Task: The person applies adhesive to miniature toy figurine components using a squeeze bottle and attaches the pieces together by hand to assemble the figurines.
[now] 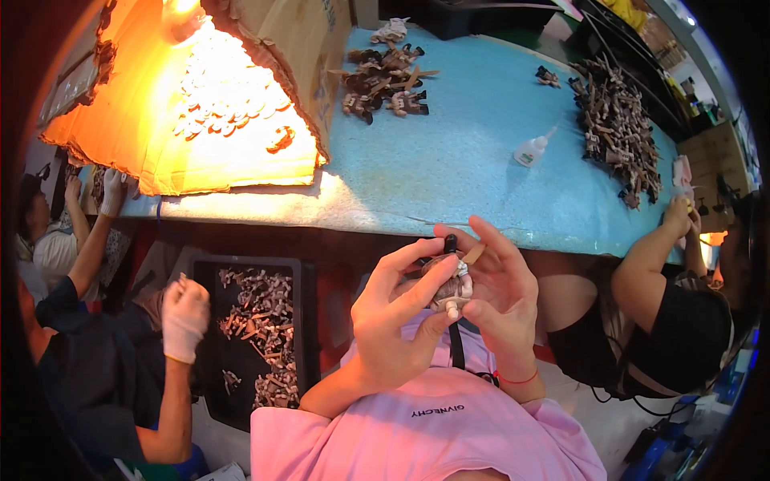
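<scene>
In front of my chest, both hands hold one small toy figure (454, 290) with dark feet, a brown-grey body and pale limbs. My left hand (399, 309) grips it from the left, with thumb and fingers closed on its body. On the other side, my right hand (507, 301) has its thumb by the figure's lower end and its fingers raised around it. A flat tan piece (475, 253) sticks out of the figure near my right fingers. Part of the figure is hidden behind my fingers.
A glue bottle (531, 151) stands on the blue tabletop (449, 160). Figures form a left group (385, 76) and a right heap (618, 128). A lamp-lit cardboard box (249, 164) holds small pieces. A black crate (210, 321) of figures is at left. Co-workers sit on both sides; one gloved hand (184, 313) is near the crate.
</scene>
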Motion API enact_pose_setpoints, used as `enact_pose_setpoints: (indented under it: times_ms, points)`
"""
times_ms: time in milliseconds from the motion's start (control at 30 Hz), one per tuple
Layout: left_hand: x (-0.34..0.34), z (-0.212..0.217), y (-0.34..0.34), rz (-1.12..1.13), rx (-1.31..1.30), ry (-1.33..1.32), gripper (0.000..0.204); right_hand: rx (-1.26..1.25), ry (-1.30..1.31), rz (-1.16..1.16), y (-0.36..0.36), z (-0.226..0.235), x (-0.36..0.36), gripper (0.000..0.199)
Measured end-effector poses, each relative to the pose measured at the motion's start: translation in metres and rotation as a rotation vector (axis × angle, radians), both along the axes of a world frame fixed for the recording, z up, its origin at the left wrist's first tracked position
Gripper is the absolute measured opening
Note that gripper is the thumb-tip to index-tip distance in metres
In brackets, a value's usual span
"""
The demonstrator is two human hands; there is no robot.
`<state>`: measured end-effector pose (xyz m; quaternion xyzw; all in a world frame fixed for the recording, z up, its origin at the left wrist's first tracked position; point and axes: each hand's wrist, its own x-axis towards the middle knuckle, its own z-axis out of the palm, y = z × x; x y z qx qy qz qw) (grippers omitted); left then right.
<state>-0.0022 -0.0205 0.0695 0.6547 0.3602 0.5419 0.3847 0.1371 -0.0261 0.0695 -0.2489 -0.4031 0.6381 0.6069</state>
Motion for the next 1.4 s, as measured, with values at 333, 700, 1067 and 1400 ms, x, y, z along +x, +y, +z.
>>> enact_pose_setpoints:
  times_ms: [333, 700, 1067, 1400]
  points:
    - [-0.006, 0.012, -0.003, -0.037, 0.057, 0.028, 0.044, 0.166, -0.139, -0.085, -0.003, -0.010, -0.003, 0.057]
    - [-0.003, 0.012, -0.007, -0.012, 0.058, 0.045, 0.042, 0.193, -0.068, -0.100, -0.001, -0.015, -0.009, 0.051]
    - [-0.003, 0.013, -0.007, -0.029, 0.120, 0.108, 0.036, 0.225, -0.101, -0.146, -0.002, -0.011, -0.010, 0.048]
    - [-0.001, 0.010, -0.006, -0.001, 0.183, 0.091, 0.032, 0.261, -0.188, -0.170, -0.002, -0.006, -0.011, 0.046]
